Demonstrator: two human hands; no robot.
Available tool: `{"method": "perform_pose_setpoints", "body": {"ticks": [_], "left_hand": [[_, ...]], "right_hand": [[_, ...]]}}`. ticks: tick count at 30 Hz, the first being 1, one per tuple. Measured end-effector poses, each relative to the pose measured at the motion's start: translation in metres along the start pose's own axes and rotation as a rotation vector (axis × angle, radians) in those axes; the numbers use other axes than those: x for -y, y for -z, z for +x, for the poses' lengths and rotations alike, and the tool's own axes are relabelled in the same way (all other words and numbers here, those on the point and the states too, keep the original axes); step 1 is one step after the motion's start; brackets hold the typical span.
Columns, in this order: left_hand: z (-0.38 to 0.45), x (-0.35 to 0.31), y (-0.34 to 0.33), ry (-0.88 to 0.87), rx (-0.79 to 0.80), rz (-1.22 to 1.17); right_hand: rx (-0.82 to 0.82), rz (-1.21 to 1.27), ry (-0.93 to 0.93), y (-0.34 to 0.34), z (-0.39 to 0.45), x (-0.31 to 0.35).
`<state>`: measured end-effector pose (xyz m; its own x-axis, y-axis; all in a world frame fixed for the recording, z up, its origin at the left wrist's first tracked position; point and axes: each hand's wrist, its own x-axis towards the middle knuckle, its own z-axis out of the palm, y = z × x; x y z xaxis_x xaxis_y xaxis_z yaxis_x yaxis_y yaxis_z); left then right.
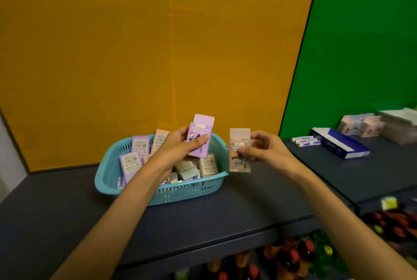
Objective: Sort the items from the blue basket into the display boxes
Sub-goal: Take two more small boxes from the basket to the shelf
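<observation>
A blue basket [191, 191] sits on the dark shelf, holding several small purple, pink and beige packets. Above it my left hand [180, 146] grips a purple packet [199, 136] upright, thumb across its front. Just right of the basket my right hand [265, 148] holds a beige packet [239, 155] upright by its edge. The two packets are apart. A blue-and-white display box [340, 143] lies on the shelf at the right, with pale pink boxes [361, 124] behind it.
White-and-blue small items [304, 141] lie left of the display box. A stack of white boxes [399, 125] stands at the far right. Bottles [300, 255] fill the shelf below. Orange and green walls stand behind the shelf [248, 209].
</observation>
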<state>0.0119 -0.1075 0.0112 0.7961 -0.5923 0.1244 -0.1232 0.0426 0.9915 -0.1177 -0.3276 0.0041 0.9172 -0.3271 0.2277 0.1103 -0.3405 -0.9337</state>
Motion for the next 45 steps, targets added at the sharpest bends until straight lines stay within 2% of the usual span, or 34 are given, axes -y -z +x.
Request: {"method": "perform_pose_setpoints", "body": {"ticks": [12,22,28,37,45], "left_hand": [[0.013,0.004,-0.195,0.011,0.337,0.087],[0.007,0.000,-0.392,0.007,0.412,0.099],[0.016,0.005,-0.485,-0.025,0.429,0.175],[0.064,0.007,-0.577,-0.073,0.439,0.261],[0.142,0.010,-0.612,-0.121,0.363,0.484]], "right_hand": [[-0.234,-0.002,-0.082,0.169,-0.107,-0.039],[-0.332,0.021,-0.093,0.345,-0.197,-0.086],[-0.339,0.003,-0.111,0.435,-0.230,-0.109],[-0.337,-0.057,-0.115,0.523,-0.220,-0.152],[-0.230,-0.291,-0.072,0.587,-0.142,-0.186]]}}
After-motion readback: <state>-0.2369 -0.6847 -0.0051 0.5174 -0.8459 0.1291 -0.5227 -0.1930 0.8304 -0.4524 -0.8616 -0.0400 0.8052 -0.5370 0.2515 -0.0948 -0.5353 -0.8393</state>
